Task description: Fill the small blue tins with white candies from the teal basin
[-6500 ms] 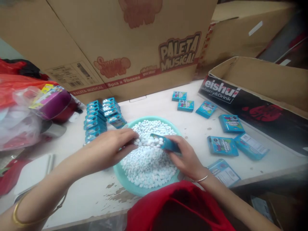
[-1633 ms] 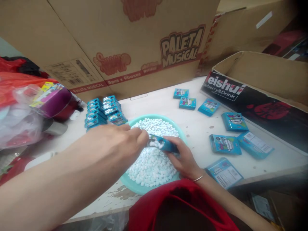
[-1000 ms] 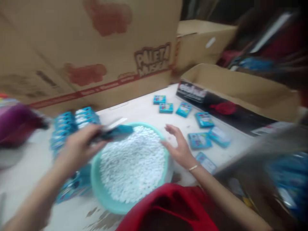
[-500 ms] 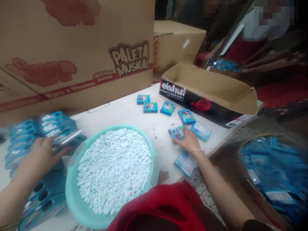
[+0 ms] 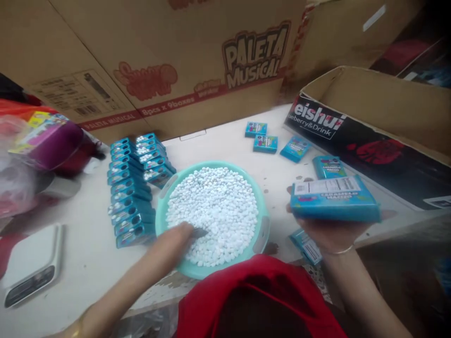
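My left hand [image 5: 174,241] is closed at the near side of a mint-green basin [image 5: 266,197] full of small white candies [image 5: 214,211]. A short dark, shiny tube-like tool [image 5: 200,232] pokes from its fingers over the candies; its far end is unclear. My right hand [image 5: 334,234] carries a blue candy box [image 5: 334,199] above the table, palm beneath and fingers mostly hidden. Beyond it lies another blue box [image 5: 329,167], and one more [image 5: 307,246] sits under the wrist. Left of the basin stand rows of blue boxes with round holes [image 5: 130,197], several showing white candies.
A black-printed carton tray [image 5: 317,126] stands at the right, with several small blue boxes [image 5: 265,144] in front. Large cardboard cartons [image 5: 197,112] wall off the back. At the left are a white scale [image 5: 33,263] and plastic-wrapped colourful packages [image 5: 52,141].
My left hand has moved from the box rows to the candies in the basin. My right hand has lifted a blue box off the table. The view has swung left.
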Available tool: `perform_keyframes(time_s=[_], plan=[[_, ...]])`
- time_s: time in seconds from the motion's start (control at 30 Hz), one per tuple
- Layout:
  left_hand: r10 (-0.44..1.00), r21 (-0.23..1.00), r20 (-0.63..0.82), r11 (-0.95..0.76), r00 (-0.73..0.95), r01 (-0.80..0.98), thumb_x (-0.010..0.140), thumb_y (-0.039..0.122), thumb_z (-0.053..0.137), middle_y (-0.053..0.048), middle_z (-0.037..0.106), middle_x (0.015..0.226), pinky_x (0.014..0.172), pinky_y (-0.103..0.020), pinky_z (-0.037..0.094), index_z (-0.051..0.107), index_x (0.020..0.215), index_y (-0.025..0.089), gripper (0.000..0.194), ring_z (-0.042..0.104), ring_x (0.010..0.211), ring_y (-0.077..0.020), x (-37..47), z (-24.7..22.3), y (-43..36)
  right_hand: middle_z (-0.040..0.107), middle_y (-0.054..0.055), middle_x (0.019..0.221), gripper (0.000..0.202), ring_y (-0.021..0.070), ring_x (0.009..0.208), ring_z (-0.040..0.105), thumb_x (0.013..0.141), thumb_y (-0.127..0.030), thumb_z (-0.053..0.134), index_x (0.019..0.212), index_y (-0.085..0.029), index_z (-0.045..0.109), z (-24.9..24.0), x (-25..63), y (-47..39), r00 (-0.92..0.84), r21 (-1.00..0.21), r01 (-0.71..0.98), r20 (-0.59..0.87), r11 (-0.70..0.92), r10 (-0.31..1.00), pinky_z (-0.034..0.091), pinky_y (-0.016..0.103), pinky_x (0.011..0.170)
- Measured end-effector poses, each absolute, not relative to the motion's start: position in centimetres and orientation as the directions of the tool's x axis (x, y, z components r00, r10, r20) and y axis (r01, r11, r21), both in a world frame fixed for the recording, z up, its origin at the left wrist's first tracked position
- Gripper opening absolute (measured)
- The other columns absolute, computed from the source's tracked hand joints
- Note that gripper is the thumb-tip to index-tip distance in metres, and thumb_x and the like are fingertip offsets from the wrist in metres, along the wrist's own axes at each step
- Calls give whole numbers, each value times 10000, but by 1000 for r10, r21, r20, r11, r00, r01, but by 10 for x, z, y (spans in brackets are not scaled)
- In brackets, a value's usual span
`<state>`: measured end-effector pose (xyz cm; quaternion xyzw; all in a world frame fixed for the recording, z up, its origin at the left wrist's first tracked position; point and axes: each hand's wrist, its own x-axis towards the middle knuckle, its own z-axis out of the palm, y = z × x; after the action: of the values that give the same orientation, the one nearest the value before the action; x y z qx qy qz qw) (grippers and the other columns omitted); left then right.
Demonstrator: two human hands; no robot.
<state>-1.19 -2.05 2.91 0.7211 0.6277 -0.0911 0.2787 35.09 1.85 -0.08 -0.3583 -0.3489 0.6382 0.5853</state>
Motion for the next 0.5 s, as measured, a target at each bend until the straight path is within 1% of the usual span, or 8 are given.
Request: perform_keyframes(time_s=[0.07, 0.1, 0.17, 0.23, 0.27, 0.33, 0.4, 0.5], plan=[[860, 333, -466, -45, 206, 942, 946, 287, 401, -124, 668, 989, 835, -382, 497, 622, 976, 170, 252, 648, 914, -275, 10, 11, -16, 569, 151, 1280, 907, 300, 919, 661, 697, -973, 225, 1249, -313, 512, -3, 342, 14, -159, -864, -487, -55, -127, 986, 560, 451, 625], [870, 353, -449, -39, 206, 935, 953, 275, 379, -143, 659, 1016, 850, -409, 495, 610, 1005, 157, 264, 642, 937, -291, 20, 4, -13, 607, 151, 1196, 923, 284, 844, 663, 659, -998, 233, 1174, -295, 537, -3, 337, 12, -220, -860, -490, -39, -145, 975, 555, 437, 592], [887, 395, -411, -34, 210, 918, 966, 271, 356, -161, 647, 1083, 880, -434, 493, 586, 1072, 146, 283, 631, 987, -303, 34, -5, -5, 662, 114, 929, 909, 285, 758, 667, 584, -1036, 278, 984, -271, 562, -3, 326, 7, -352, -834, -523, 22, -177, 936, 551, 432, 569], [901, 452, -373, -32, 222, 891, 978, 286, 355, -155, 642, 1133, 910, -429, 491, 566, 1121, 153, 288, 622, 1030, -294, 41, -9, 2, 638, 62, 716, 821, 287, 696, 674, 597, -1014, 369, 870, -262, 554, -3, 316, 1, -445, -801, -546, 27, -247, 895, 557, 439, 591], [907, 482, -355, -32, 229, 876, 982, 300, 366, -145, 643, 1145, 922, -418, 489, 558, 1139, 159, 285, 621, 1041, -284, 42, -10, 5, 629, 47, 673, 763, 274, 655, 670, 648, -973, 418, 867, -257, 562, -3, 312, -4, -466, -795, -528, -23, -299, 884, 560, 431, 595], [914, 535, -325, -36, 244, 844, 981, 329, 405, -125, 647, 1157, 928, -395, 490, 545, 1177, 169, 290, 623, 1043, -265, 38, -10, 9, 652, 40, 694, 638, 232, 593, 650, 786, -851, 465, 945, -248, 594, -5, 308, -11, -400, -801, -464, -192, -378, 896, 564, 397, 589], [917, 573, -306, -39, 257, 819, 977, 348, 434, -107, 652, 1151, 910, -374, 494, 539, 1209, 178, 306, 626, 1027, -249, 31, -8, 10, 689, 38, 783, 532, 204, 604, 651, 862, -747, 497, 1029, -255, 608, -6, 308, -16, -249, -816, -421, -316, -396, 916, 569, 356, 581], [926, 624, -240, -83, 292, 777, 977, 367, 452, -86, 661, 1058, 834, -356, 493, 561, 1191, 181, 303, 626, 945, -232, 14, 2, 11, 720, 22, 971, 393, 197, 753, 690, 864, -605, 628, 1097, -291, 599, -5, 307, -12, -111, -863, -375, -320, -338, 941, 591, 332, 657]])
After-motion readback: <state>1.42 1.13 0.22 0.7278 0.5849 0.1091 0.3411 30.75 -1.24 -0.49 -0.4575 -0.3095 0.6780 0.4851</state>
